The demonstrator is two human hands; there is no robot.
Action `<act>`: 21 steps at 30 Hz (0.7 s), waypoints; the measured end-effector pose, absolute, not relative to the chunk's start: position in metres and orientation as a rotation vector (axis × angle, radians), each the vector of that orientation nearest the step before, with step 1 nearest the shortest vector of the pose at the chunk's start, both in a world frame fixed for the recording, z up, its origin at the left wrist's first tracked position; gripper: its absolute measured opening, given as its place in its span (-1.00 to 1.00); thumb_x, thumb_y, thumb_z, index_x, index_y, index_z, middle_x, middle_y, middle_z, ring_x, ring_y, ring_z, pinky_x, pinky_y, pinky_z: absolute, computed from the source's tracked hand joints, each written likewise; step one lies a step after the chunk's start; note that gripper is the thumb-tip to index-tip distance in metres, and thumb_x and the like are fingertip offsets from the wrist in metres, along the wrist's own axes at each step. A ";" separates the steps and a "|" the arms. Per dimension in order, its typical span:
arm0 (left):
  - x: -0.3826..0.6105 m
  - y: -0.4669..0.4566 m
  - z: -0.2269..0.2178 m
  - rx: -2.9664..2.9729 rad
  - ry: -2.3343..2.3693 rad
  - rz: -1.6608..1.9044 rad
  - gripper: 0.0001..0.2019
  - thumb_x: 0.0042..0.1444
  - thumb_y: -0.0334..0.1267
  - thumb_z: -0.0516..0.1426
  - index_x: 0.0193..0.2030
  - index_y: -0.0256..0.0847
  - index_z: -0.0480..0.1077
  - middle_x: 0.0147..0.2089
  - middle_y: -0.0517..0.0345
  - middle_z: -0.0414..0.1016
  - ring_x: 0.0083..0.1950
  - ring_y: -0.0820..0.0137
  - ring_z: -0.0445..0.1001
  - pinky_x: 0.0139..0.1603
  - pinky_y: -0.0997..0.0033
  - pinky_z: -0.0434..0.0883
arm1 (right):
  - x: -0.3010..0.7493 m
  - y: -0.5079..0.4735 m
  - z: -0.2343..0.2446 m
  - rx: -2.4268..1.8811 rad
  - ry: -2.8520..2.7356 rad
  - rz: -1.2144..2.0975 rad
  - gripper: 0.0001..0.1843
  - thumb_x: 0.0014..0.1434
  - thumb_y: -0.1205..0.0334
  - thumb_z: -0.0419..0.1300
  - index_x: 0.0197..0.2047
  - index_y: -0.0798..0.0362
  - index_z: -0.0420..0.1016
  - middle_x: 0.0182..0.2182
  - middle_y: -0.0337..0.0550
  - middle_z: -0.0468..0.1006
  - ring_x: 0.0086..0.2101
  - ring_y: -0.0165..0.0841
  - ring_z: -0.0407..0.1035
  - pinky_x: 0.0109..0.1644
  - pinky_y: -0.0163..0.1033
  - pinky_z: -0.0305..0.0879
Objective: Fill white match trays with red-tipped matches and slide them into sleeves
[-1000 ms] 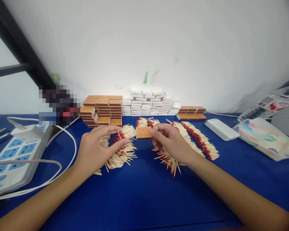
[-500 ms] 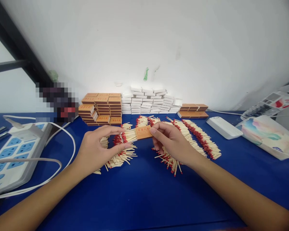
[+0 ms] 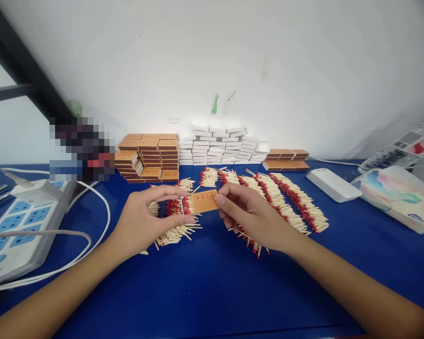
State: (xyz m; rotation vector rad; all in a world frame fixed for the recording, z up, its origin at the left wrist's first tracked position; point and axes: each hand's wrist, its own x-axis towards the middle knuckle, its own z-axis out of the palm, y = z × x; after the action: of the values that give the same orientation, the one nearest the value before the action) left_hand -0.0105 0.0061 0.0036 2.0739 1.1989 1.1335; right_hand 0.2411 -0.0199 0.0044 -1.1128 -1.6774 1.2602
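Between my two hands, above the blue table, is a matchbox made of an orange printed sleeve [image 3: 205,201] and a white inner tray [image 3: 183,205] filled with red-tipped matches. The tray sticks out a short way from the sleeve's left end. My left hand [image 3: 151,214] pinches the tray's sides between thumb and fingers. At the sleeve's right end, my right hand [image 3: 249,212] grips it with thumb and fingers. Loose matches [image 3: 176,235] lie under and behind my left hand, and further rows of matches [image 3: 297,202] spread beyond my right hand.
Stacked orange matchboxes [image 3: 150,157] stand by the wall at left, beside piled white trays [image 3: 215,146]. More orange boxes [image 3: 286,160] lie right of these. A power strip [image 3: 24,226] with white cables is at left; a white device [image 3: 334,185] and tissue pack [image 3: 399,197] are at right.
The orange sleeve has slid left over the tray, so less of the tray and its matches shows. My right hand has moved slightly left with it.
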 end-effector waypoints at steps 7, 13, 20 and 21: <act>-0.011 0.002 0.003 2.295 1.104 1.156 -0.49 -0.14 0.02 0.52 -0.04 -0.04 0.62 -0.08 0.15 0.71 -0.08 0.26 0.67 0.03 0.30 0.60 | 0.231 -0.028 -0.001 -1.044 -1.558 1.358 -0.59 0.36 -0.13 0.23 0.12 -0.10 0.30 -0.41 -0.38 0.43 -0.50 -0.47 0.37 -0.52 -0.39 0.31; -0.011 -0.002 0.005 2.380 0.893 1.125 -0.38 -0.31 0.15 0.53 -0.09 -0.04 0.58 -0.28 0.17 0.63 -0.21 0.25 0.60 -0.14 0.25 0.53 | 0.226 -0.036 0.000 -0.940 -1.652 1.553 -0.45 0.47 -0.17 0.01 0.35 -0.09 0.41 -0.38 -0.25 0.46 -0.46 -0.45 0.41 -0.50 -0.39 0.33; -0.012 -0.009 -0.005 2.356 0.907 1.094 -0.14 -0.44 0.18 0.54 0.05 0.00 0.39 -0.35 0.32 0.62 -0.25 0.27 0.63 -0.11 0.29 0.50 | 0.225 -0.042 0.000 -0.919 -1.671 1.563 -0.45 0.48 -0.17 -0.01 0.37 -0.17 0.43 -0.36 -0.22 0.48 -0.43 -0.46 0.40 -0.47 -0.39 0.34; -0.012 -0.009 -0.006 2.358 0.904 1.106 -0.13 -0.46 0.18 0.54 0.05 0.01 0.38 -0.35 0.34 0.62 -0.25 0.28 0.63 -0.10 0.29 0.50 | 0.224 -0.043 0.000 -0.920 -1.655 1.576 -0.46 0.48 -0.17 0.00 0.36 -0.17 0.45 -0.36 -0.22 0.48 -0.43 -0.46 0.40 -0.47 -0.39 0.35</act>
State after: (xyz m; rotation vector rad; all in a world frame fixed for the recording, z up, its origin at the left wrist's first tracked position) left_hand -0.0122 -0.0095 -0.0059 2.3582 0.9038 1.1056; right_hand 0.2245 -0.0427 0.0004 -0.9199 -1.6555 1.5763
